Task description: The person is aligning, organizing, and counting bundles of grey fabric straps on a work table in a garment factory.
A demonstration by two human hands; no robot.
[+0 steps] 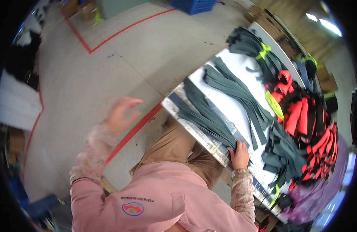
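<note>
Taking the middle of the view as the centre of the clock, the person's left hand (pixel 124 110) is hanging in the air at 9 o'clock, above the floor and well apart from the table (pixel 232 62). It is looking blurred, but its thumb and fingers are standing spread, and nothing is showing between them.

The right hand (pixel 239 155) is resting at 4 o'clock, near the table edge. It is touching the gathered end of the near bundle of dark grey-green strips (pixel 209 120). I cannot tell if its fingers are pinching this end or only pressing on it. The near bundle is lying on the table at 3 o'clock, and its strips are fanning out from the hand toward 10 o'clock.

At 2 o'clock a second bundle (pixel 240 87) of similar strips is lying just beside it. Farther, between 1 and 2 o'clock, a thick bundle is bearing a yellow-green tie (pixel 263 51). Some crumpled dark strips (pixel 281 152) are lying between 3 and 4 o'clock. Beyond them, at 3 o'clock, a red-and-black pile (pixel 302 112) is covering the table's far side, and at 4 o'clock purple plastic (pixel 317 193) is bulging.
</note>
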